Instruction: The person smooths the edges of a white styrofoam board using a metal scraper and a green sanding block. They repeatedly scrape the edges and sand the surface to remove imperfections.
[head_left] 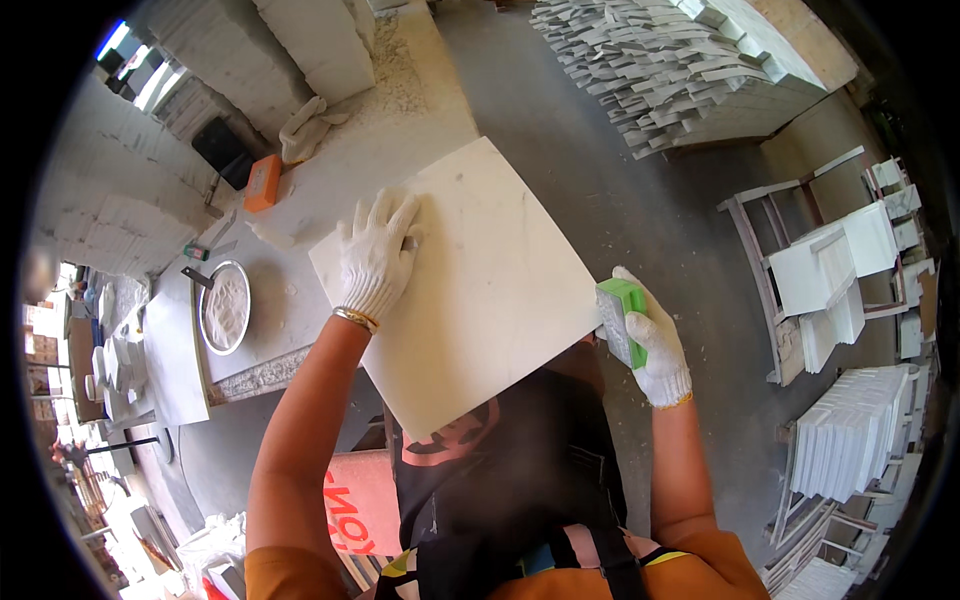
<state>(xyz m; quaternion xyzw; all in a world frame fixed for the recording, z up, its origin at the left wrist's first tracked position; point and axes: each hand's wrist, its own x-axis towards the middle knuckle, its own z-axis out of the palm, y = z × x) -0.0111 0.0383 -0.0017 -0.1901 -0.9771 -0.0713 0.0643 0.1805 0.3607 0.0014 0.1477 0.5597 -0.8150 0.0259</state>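
Note:
A square white stone tile [480,270] with faint grey marks lies on the workbench, its right part jutting past the bench edge over my lap. My left hand [380,250], in a white knit glove, rests flat on the tile's left part with fingers spread. At the tile's right corner, my gloved right hand [655,345] grips a green sanding block [626,318]. The block's grey face points toward the corner; whether it touches the tile edge I cannot tell.
On the workbench [300,235] are a metal bowl [228,308] of white paste with a scraper, an orange box [263,183] and a crumpled cloth [306,130]. Stone slabs [130,180] stand behind. Stacked stone strips [660,65] and a rack of white tiles [835,260] stand at right.

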